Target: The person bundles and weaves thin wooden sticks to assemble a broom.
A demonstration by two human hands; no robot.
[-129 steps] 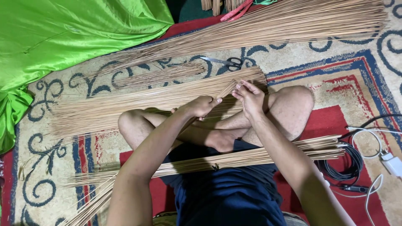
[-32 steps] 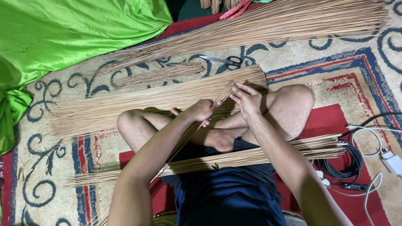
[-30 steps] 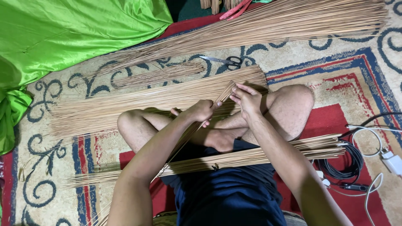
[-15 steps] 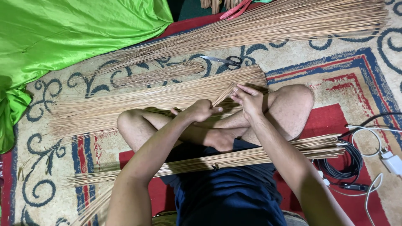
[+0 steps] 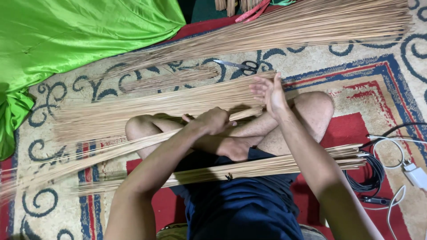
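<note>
I sit cross-legged on a patterned rug. My left hand point(image 5: 213, 121) is closed around a bundle of thin tan sticks point(image 5: 102, 151) that stretches left across my knee, blurred at its far end. My right hand point(image 5: 270, 93) is raised with open palm and fingers apart at the right end of a wide pile of the same sticks point(image 5: 147, 104) lying in front of my legs. Another bundle of sticks point(image 5: 267, 165) rests across my lap.
A long heap of sticks point(image 5: 284, 26) runs along the top. Black-handled scissors point(image 5: 242, 66) lie beyond the pile beside a short bundle point(image 5: 169, 80). Green cloth point(image 5: 66, 40) covers the upper left. Black cable point(image 5: 378, 173) and a white charger point(image 5: 416, 173) sit at right.
My left hand has taken a bundle of sticks and swung it left over my knee. My right hand has let go of the stick ends and opened.
</note>
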